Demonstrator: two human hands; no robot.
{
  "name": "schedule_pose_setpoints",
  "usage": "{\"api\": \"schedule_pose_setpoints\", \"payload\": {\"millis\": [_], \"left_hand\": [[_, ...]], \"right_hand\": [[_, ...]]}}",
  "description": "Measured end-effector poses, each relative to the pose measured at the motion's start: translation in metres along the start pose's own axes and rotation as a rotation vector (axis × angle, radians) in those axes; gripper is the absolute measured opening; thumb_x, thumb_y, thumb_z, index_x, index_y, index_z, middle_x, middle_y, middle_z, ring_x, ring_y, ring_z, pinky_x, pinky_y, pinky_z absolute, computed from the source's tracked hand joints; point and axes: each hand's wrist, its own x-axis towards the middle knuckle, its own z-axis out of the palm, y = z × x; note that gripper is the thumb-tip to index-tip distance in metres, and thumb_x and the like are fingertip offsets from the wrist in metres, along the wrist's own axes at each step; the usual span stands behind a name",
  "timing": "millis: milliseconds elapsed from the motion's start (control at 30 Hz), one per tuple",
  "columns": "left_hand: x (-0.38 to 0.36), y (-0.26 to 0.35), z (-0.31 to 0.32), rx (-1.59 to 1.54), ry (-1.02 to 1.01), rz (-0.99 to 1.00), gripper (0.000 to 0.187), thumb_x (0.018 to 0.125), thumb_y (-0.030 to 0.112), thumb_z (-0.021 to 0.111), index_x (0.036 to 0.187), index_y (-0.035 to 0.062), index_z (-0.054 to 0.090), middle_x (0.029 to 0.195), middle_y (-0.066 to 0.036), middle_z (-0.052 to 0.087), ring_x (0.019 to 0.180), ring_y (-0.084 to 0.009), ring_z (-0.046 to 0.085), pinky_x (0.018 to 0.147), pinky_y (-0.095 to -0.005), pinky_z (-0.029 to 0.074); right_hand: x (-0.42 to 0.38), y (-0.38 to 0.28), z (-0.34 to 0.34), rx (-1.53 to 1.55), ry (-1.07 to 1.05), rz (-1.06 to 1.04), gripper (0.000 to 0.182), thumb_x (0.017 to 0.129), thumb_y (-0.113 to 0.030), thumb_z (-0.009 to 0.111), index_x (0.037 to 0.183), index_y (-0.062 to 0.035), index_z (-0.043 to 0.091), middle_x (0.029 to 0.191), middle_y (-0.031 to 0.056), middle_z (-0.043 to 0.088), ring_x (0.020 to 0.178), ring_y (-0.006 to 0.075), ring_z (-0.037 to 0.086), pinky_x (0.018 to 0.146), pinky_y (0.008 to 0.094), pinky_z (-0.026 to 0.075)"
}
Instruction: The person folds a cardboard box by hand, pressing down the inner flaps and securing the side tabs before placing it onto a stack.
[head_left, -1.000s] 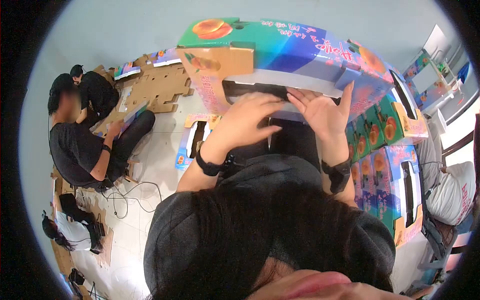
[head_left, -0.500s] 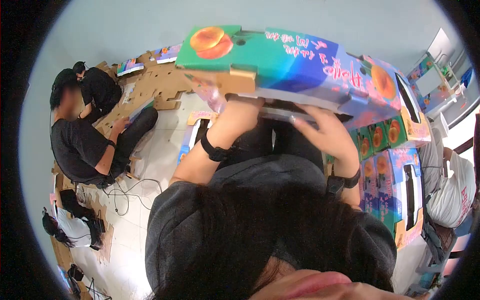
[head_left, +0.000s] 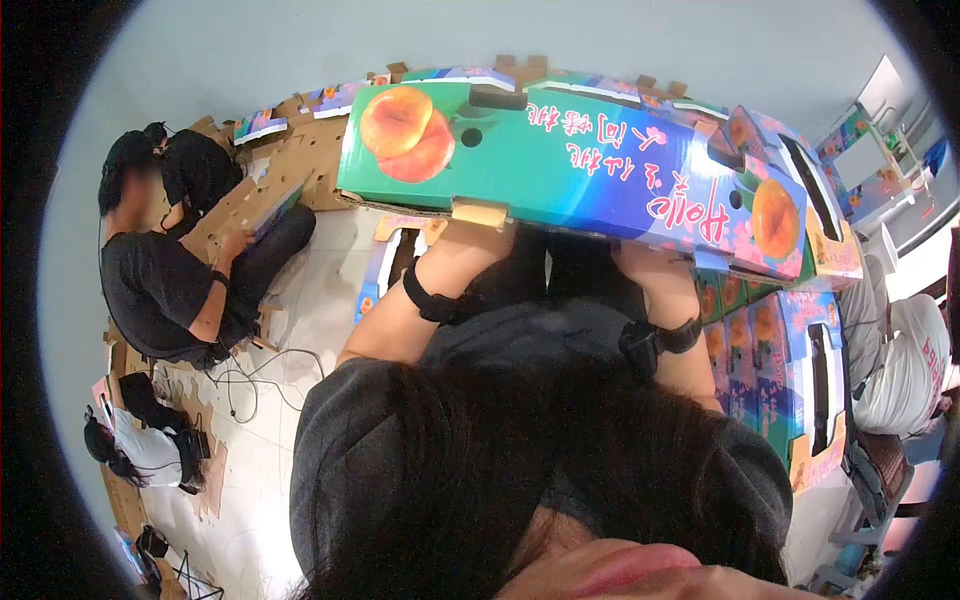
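Floor (head_left: 270, 490): pale, tiled, below the left grip (head_left: 484, 243) and the right grip (head_left: 650, 264).

Cardboard sheets (head_left: 315, 170): brown, flat, with cut-out edges, ahead and left of the left grip.

Stacked boxes (head_left: 797, 385): printed blue and green with peaches, dark slots in the end faces, to the right of the right grip.

Co-worker (head_left: 150, 290): one, black shirt, seated well left of the left grip.

Printed box (head_left: 575, 165): one, long, green to blue to pink, peach picture at each end, lettering "Hello" inverted; directly ahead of both grips, spanning them, its near edge covering the fingers.

Slotted box (head_left: 373, 285): one, blue and tan, just left of the left grip.

Grips: two, bare hands, set apart at the near edge of the printed box; fingers hidden, so cannot tell whether wide, narrow or holding.

Cable (head_left: 240, 400): black, looped, left of and nearer the body than the left grip.

Wristbands (head_left: 432, 297): two, black, one just behind each grip.

Tab (head_left: 480, 213): tan, on the printed box, just above the left grip.
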Motion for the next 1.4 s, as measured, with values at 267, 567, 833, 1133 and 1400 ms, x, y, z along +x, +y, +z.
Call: {"api": "schedule_pose_setpoints", "payload": {"millis": [267, 567, 833, 1133, 1400], "left_hand": [[0.003, -0.001, -0.006, -0.073, 0.018, -0.024, 0.027, 0.083, 0.013, 0.063, 0.109, 0.0078, 0.067, 0.109, -0.017, 0.067, 0.1, -0.0373, 0.064, 0.085, -0.0456, 0.051], [0.034, 0.018, -0.032, -0.204, -0.629, -0.175, 0.055, 0.086, 0.019, 0.065, 0.137, 0.0086, 0.049, 0.118, -0.023, 0.064, 0.105, -0.0412, 0.063, 0.091, -0.0481, 0.05], [0.019, 0.039, -0.026, -0.468, -0.492, 0.07, 0.072, 0.088, 0.025, 0.067, 0.151, 0.0136, 0.035, 0.151, -0.019, 0.041, 0.139, -0.0367, 0.04, 0.114, -0.0437, 0.033], [0.026, 0.025, -0.026, -0.436, -0.529, -0.02, 0.068, 0.088, 0.035, 0.068, 0.145, 0.0085, 0.043, 0.135, -0.023, 0.055, 0.124, -0.0383, 0.053, 0.105, -0.0408, 0.042], [0.034, 0.011, -0.028, -0.421, -0.702, -0.231, 0.074, 0.083, 0.043, 0.072, 0.14, 0.0026, 0.047, 0.131, -0.024, 0.059, 0.122, -0.036, 0.057, 0.102, -0.0396, 0.045]], "right_hand": [[-0.014, 0.014, 0.016, 0.11, 0.18, -0.022, 0.033, 0.092, -0.021, 0.051, 0.121, -0.0061, 0.059, 0.123, 0.0175, 0.063, 0.112, 0.037, 0.061, 0.094, 0.0499, 0.048], [0.024, 0.021, -0.005, -0.001, -0.102, -0.034, 0.035, 0.087, -0.015, 0.055, 0.12, -0.005, 0.061, 0.117, 0.0206, 0.064, 0.117, 0.0411, 0.057, 0.1, 0.0544, 0.043], [0.047, 0.04, 0.015, 0.202, 0.143, -0.133, 0.035, 0.084, -0.014, 0.054, 0.116, -0.0058, 0.065, 0.118, 0.0203, 0.065, 0.113, 0.041, 0.059, 0.099, 0.0503, 0.046], [0.07, 0.034, 0.002, -0.034, -0.436, -0.071, 0.036, 0.094, -0.022, 0.044, 0.116, 0.0007, 0.059, 0.122, 0.0288, 0.059, 0.118, 0.0451, 0.055, 0.104, 0.0518, 0.041], [0.064, 0.028, 0.003, 0.106, -0.334, -0.012, 0.036, 0.09, -0.017, 0.049, 0.122, -0.0024, 0.058, 0.127, 0.027, 0.057, 0.122, 0.0425, 0.053, 0.105, 0.0484, 0.041]]}}
